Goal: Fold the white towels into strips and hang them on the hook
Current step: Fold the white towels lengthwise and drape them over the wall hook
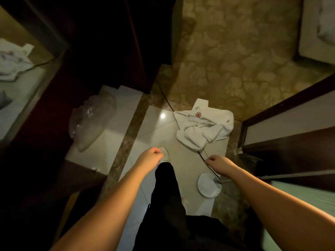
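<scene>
Floor: pale glossy tiles (154, 127) underfoot, with a bright light glare (163, 115).
Threshold: brown marble strip (126, 138) crossing the tiles.
Carpet: tan patterned carpet (244, 57) beyond.
Door: dark wooden door (108, 42) at left.
Right: dark wood frame (290, 127).
Drain: round metal cover (208, 186) on the tiles.

A crumpled white towel (203, 127) with a small red flower emblem (198, 114) lies on the pale tiled floor (155, 131) at the edge of a patterned carpet (235, 57), with a round ribbed drain cover (209, 185) nearer the person and a clear plastic bag (90, 122) off to the left. Both bare forearms reach forward and down, the left hand (154, 154) and right hand (213, 159) each with fingers curled and holding nothing visible. A black-trousered leg (166, 187) and a white shoe (164, 153) show between the arms.
</scene>
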